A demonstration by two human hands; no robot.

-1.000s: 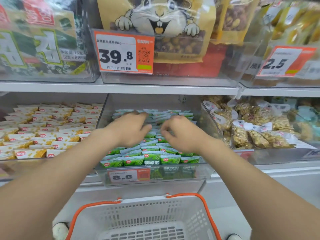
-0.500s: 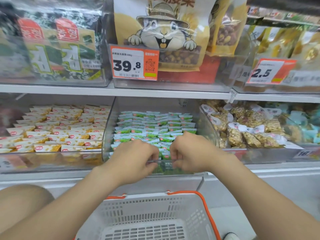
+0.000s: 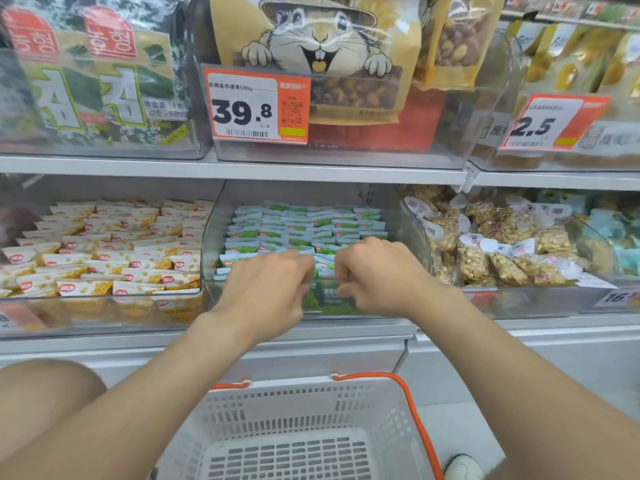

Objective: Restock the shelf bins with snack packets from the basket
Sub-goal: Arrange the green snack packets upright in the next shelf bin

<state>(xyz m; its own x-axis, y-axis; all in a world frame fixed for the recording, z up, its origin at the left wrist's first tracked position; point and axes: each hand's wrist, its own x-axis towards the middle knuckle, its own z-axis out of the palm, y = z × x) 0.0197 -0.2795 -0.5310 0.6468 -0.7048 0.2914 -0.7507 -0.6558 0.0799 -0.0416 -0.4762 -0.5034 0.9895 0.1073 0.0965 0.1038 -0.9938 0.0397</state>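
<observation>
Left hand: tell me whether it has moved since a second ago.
Yes. The left hand has drawn back toward the person, from over the green packets deep in the middle bin to that bin's front rim.

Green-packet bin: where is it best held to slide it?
Grip the green-packet bin by its front wall's top rim, from the aisle side, fingers over the rim. The yellow-packet bin and nut bin flank its sides; the shelf sits above. The left hand and right hand pinch there.
</observation>
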